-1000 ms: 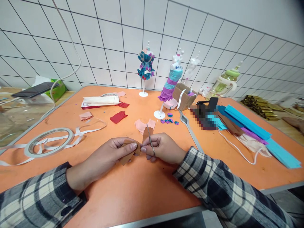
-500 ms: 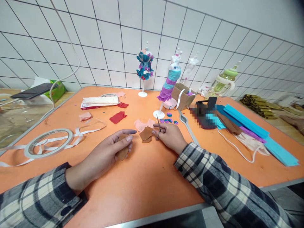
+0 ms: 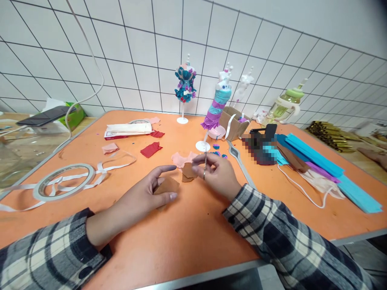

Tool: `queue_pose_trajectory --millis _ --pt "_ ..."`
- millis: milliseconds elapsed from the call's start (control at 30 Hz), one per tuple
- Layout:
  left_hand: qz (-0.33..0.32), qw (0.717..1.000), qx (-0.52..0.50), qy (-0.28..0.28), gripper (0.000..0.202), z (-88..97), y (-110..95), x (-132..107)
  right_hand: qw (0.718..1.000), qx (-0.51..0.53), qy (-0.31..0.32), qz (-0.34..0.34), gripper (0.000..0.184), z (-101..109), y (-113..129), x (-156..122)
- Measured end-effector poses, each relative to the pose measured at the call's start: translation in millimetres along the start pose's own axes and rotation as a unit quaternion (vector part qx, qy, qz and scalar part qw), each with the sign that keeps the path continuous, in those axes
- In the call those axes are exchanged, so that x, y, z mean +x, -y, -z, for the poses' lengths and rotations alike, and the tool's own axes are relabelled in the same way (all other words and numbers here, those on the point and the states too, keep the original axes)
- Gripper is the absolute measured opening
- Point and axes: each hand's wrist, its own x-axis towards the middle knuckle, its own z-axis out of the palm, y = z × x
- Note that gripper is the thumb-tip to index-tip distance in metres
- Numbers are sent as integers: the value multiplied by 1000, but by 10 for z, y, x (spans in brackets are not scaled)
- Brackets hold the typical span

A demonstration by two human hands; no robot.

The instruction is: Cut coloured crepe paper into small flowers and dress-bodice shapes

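Observation:
My left hand (image 3: 151,191) is half curled around a piece of brown crepe paper (image 3: 169,186), its thumb and index finger spread apart. In my right hand (image 3: 216,173) is a thin pair of small scissors (image 3: 205,163), its narrow tip pointing up and away from me. More brown paper pieces (image 3: 188,173) lie on the table just left of the right fingertips, which partly cover them. Behind these is a pink scalloped paper piece (image 3: 179,160). Small purple-and-teal pieces (image 3: 215,147) lie behind my right hand.
Two decorated mini dress forms, one teal (image 3: 185,84) and one striped (image 3: 215,106), stand toward the wall. At left are a tape roll (image 3: 39,189) with loose ribbon and red paper (image 3: 151,150). Folded blue paper (image 3: 359,195), a bottle (image 3: 286,106) and a cardboard box (image 3: 237,127) are at right.
My left thumb has swung down and away from the index finger, baring more of the brown paper, now turned. My right hand has shifted slightly right, and the scissors have turned more upright.

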Motion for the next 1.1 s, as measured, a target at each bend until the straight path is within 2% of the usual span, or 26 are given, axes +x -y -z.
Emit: queue_pose_trajectory --millis 100,167,267,400,633,733,800,867,933,1000,1100 --pt "-6 999 45 14 75 -25 58 5 989 51 142 -4 25 -105 97 -129" --pt "-1 998 59 25 77 -34 97 13 981 61 182 -19 24 -181 127 -196" --pt "4 998 53 42 69 -38 101 23 984 74 159 -27 16 -243 136 -231" --pt "-20 995 86 43 33 -19 45 21 986 124 106 -29 14 -223 99 -165" --pt "-14 997 77 28 41 18 30 11 984 167 27 -49 23 -170 21 -41" --pt "-5 1000 23 20 41 22 35 24 977 198 31 -70 33 -135 30 -40" --pt "-15 1000 -23 -9 39 38 33 34 972 208 48 -100 41 -93 45 -52" --pt "-31 996 -65 -50 36 63 25 40 965 206 110 -121 47 -47 56 -71" --pt "-45 991 -99 -81 32 84 17 44 944 196 223 -142 52 -15 58 -97" --pt "-51 988 -116 -85 29 90 13 43 907 182 342 -164 55 -4 55 -125" --pt "-41 992 -109 -57 31 65 16 31 869 162 436 -168 54 -15 61 -158"
